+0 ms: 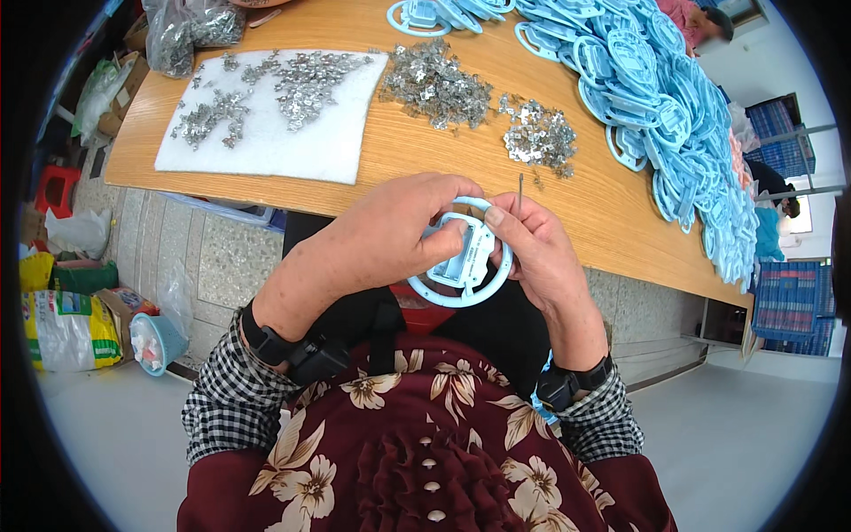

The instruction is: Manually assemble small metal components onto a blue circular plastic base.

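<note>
A light blue plastic steering-wheel-shaped part (480,257), with a rectangular recess in its middle, is held over my lap, just off the table's near edge. My left hand (412,222) grips it from the left, the thumb pressed into the recess. On the other side, my right hand (542,253) pinches the wheel's rim near the top right. A thin metal rod (520,189) sticks up from between the right hand's fingers; its lower end is hidden, so I cannot tell what tool it is. Nearest the right hand lies a pile of small silvery metal pieces (539,137).
Beyond my hands is a wooden table (425,160). A white foam sheet (266,164) carries scattered metal pieces. Another metal pile (436,84) lies beside it. Blue wheel parts (656,115) are heaped along the right. A blue bin (160,346) stands on the floor at left.
</note>
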Tool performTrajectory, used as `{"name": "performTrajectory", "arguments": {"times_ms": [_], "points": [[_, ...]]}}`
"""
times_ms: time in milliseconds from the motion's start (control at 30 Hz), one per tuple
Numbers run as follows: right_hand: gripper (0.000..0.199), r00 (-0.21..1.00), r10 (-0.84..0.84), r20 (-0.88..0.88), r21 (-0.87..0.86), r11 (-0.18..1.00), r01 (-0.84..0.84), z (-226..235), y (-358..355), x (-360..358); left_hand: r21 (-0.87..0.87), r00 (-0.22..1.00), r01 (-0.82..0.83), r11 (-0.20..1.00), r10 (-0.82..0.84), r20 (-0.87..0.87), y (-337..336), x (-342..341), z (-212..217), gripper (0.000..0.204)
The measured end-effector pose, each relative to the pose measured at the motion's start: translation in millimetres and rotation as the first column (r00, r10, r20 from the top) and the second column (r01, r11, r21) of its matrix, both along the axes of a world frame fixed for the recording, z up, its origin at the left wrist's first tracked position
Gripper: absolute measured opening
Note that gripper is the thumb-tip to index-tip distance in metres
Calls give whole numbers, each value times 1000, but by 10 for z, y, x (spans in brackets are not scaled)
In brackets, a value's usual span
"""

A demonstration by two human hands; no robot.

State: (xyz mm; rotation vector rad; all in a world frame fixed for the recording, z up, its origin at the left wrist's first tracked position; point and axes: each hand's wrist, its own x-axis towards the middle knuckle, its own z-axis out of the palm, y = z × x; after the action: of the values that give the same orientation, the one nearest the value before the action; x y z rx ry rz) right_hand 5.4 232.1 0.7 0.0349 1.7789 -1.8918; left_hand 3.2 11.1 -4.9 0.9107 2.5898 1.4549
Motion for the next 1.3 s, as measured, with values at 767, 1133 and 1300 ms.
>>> {"name": "performTrajectory", "arguments": {"times_ms": [767,1133,1300], "points": [[16,959,167,-230,85,985,-151,39,-114,-256,743,368,-505,439,-670,645,97,67,-249,36],[28,987,33,-158,41,999,-27,167,125,126,863,197,-455,219,-920,337,291,214,-508,56],[29,985,-7,-175,29,1000,12,246,342,353,864,247,-310,396,-845,475,425,326,-401,58]]}}
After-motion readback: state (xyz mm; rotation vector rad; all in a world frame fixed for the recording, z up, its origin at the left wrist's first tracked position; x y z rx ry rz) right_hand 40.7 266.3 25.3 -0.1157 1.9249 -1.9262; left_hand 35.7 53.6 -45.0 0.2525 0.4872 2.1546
